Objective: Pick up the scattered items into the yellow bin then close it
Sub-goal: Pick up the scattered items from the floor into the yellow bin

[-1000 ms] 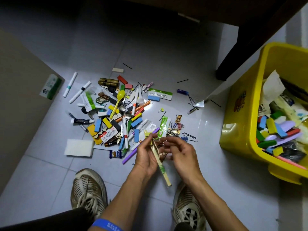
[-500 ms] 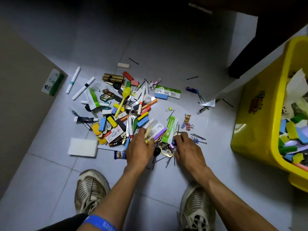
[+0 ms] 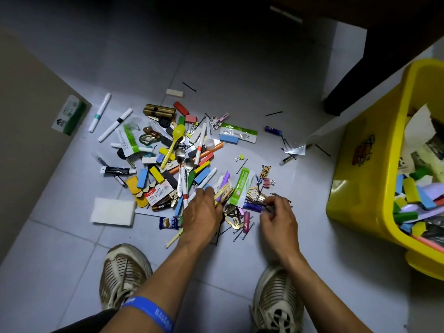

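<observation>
1. Left hand (image 3: 203,213) curls over the clips at frame centre; its grip cannot be told
2. Right hand (image 3: 278,216) pinches black hairpins (image 3: 258,201); person should bunch them before lifting
3. Yellow bin (image 3: 374,179) sits open at right edge

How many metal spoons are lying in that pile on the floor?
2: the metal spoons lie side by side mid-pile, one just left of the other, below the yellow plastic spoon. Others may be buried.

Big messy pile of scattered items (image 3: 182,162) on the floor tiles, centre-left: markers, spoons, colored blocks, clips. Yellow bin (image 3: 355,179) sits open on the right, already half full.
</observation>
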